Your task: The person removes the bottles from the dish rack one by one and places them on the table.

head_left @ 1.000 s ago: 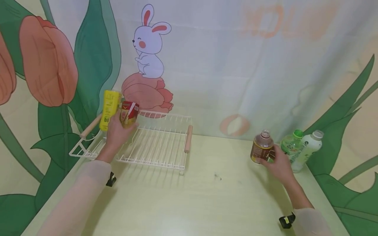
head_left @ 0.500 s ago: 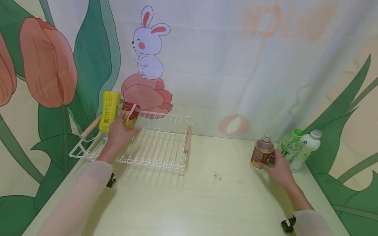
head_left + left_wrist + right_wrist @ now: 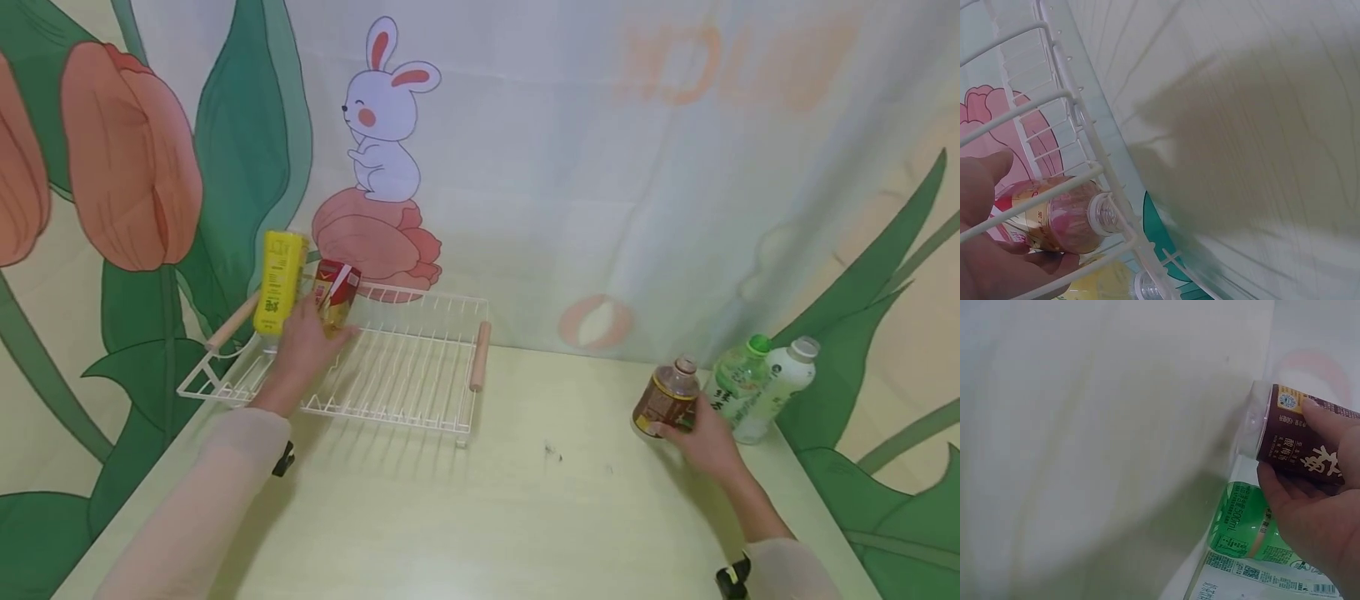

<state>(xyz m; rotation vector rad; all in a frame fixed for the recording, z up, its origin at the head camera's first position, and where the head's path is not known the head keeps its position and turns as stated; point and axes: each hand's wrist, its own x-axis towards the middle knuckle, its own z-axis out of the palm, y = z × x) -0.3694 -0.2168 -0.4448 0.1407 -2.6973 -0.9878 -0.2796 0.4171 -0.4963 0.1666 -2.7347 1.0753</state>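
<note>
In the head view my left hand (image 3: 302, 343) grips a red-labelled bottle (image 3: 337, 292) at the left part of the white wire rack (image 3: 405, 417). Its neck points down toward the wires in the left wrist view, where the bottle (image 3: 1072, 215) shows behind them. A yellow bottle (image 3: 281, 283) stands neck down just left of that hand. My right hand (image 3: 708, 442) holds a brown-labelled bottle (image 3: 666, 400), tilted, its neck up; thumb and fingers lie on either side of the label (image 3: 1291, 440) in the right wrist view.
Right behind the right hand stand a green-capped bottle (image 3: 738, 375) and a white bottle (image 3: 780, 387). The rack has wooden handles, one on its right side (image 3: 480, 357). A printed curtain (image 3: 525, 208) hangs along the table's (image 3: 525, 517) back edge.
The brown-labelled bottle in my right hand has come down and toward me a little, and its neck leans more to the right. My left hand stays nearly where it was, still gripping the red-labelled bottle.
</note>
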